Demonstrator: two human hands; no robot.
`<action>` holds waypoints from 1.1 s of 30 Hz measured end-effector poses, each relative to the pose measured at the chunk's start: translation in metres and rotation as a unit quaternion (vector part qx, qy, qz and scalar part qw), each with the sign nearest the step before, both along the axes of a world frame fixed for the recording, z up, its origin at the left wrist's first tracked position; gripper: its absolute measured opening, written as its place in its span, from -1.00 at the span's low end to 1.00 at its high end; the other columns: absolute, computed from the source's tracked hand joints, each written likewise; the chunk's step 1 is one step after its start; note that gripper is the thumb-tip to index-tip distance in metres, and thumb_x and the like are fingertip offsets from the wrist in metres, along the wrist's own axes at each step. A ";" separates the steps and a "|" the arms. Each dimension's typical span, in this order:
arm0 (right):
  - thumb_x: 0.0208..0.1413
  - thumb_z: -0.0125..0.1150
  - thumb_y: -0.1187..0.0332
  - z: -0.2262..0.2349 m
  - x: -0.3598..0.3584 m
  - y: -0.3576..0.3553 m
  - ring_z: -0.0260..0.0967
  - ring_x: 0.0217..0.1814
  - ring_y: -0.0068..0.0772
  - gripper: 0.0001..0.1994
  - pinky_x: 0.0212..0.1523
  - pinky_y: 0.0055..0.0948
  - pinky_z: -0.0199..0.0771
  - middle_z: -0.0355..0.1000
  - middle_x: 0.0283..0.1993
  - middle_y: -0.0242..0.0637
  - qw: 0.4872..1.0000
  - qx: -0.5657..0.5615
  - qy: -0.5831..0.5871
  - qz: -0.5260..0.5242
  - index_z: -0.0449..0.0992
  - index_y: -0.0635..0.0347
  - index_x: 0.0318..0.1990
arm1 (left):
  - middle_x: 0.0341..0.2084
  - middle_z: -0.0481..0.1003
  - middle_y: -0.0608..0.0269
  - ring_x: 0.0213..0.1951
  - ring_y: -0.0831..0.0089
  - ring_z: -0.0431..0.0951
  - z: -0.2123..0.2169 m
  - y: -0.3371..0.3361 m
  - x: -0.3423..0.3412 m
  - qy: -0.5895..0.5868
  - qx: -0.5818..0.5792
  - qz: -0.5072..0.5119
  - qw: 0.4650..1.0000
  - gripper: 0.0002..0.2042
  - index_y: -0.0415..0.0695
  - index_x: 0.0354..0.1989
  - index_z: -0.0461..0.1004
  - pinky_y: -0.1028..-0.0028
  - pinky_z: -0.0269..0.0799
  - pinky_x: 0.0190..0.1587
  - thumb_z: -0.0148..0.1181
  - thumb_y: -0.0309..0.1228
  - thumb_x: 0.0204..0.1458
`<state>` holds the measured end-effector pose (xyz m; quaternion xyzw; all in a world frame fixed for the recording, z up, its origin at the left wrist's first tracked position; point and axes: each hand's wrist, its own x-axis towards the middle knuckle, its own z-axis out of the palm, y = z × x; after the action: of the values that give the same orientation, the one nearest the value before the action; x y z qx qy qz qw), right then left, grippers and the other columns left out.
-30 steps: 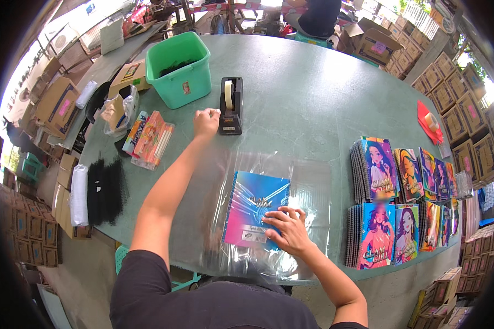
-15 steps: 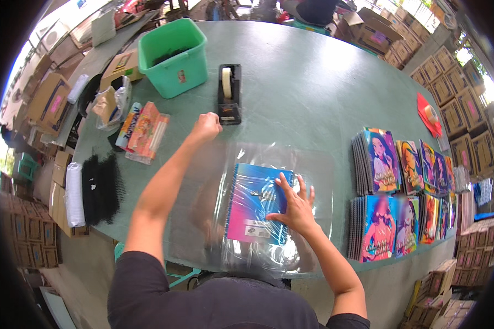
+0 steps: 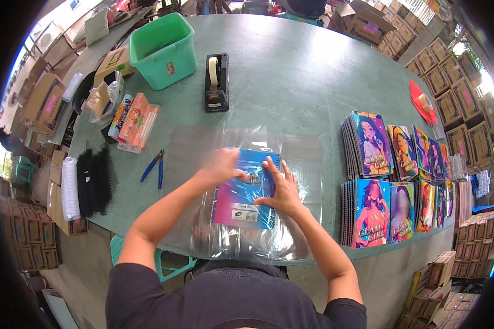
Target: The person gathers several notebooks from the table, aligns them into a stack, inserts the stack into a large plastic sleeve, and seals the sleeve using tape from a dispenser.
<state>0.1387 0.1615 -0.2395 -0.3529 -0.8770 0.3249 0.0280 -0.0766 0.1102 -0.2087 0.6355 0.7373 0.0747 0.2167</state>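
A blue-to-pink spiral notebook [image 3: 228, 204] lies under clear plastic film [image 3: 225, 247] on a transparent sheet [image 3: 307, 159] near the table's front edge. My right hand [image 3: 282, 189] rests on the notebook's right side, fingers spread over the film. Above the notebook's upper left part is my left hand [image 3: 218, 167], smeared by motion; whether anything is between its fingers cannot be made out. Beyond the sheet stands a black tape dispenser [image 3: 217, 90] with a pale roll. Blue-handled pliers [image 3: 154, 167] lie left of the sheet.
Stacks of spiral notebooks [image 3: 373, 211] with illustrated covers line the right side. A green bin [image 3: 164, 55] stands far left, near orange packets [image 3: 139, 120]. Black mesh [image 3: 97, 178] and a white roll [image 3: 70, 189] lie at the left edge. Far right, a tape roll [image 3: 424, 102] rests on red material.
My left hand has moved from beside the tape dispenser back toward me, over the notebook. My right hand stays spread on it. The pliers, hidden before, now show.
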 end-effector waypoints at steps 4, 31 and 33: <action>-0.14 0.31 -0.11 -0.058 0.029 -0.003 -0.26 0.42 0.06 0.03 0.37 -0.17 -0.22 -0.18 0.35 0.22 0.969 -0.036 0.151 -0.194 -0.12 0.40 0.31 | -0.26 0.49 -0.10 -0.17 0.09 0.51 -0.032 -0.064 -0.014 -0.089 0.165 0.179 0.966 -0.32 -0.30 -0.11 0.41 0.31 0.42 -0.09 0.34 0.07 -0.23; -0.50 0.56 -0.05 0.029 0.082 -0.061 0.19 0.06 -0.16 -0.10 0.07 -0.18 0.25 0.19 -0.02 -0.16 0.882 0.221 0.401 -0.113 0.27 0.20 0.05 | -0.07 0.31 0.12 -0.04 0.23 0.33 0.031 -0.134 0.016 -0.163 0.387 0.075 0.904 -0.22 -0.12 0.02 0.28 0.31 0.27 -0.04 0.56 -0.23 -0.48; -0.50 0.55 -0.05 0.037 0.073 -0.073 0.19 0.05 -0.16 -0.12 0.02 -0.19 0.27 0.19 -0.02 -0.14 0.878 0.310 0.352 -0.099 0.29 0.19 0.04 | -0.09 0.31 0.13 -0.06 0.21 0.31 0.034 -0.135 0.032 -0.136 0.439 0.063 0.886 -0.26 -0.11 0.00 0.30 0.28 0.24 -0.05 0.53 -0.19 -0.43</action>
<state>0.2118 0.0889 -0.2028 -0.2740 -0.8255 0.1344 0.4747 -0.0443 -0.0251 -0.1742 0.6012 0.6311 0.4901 0.0088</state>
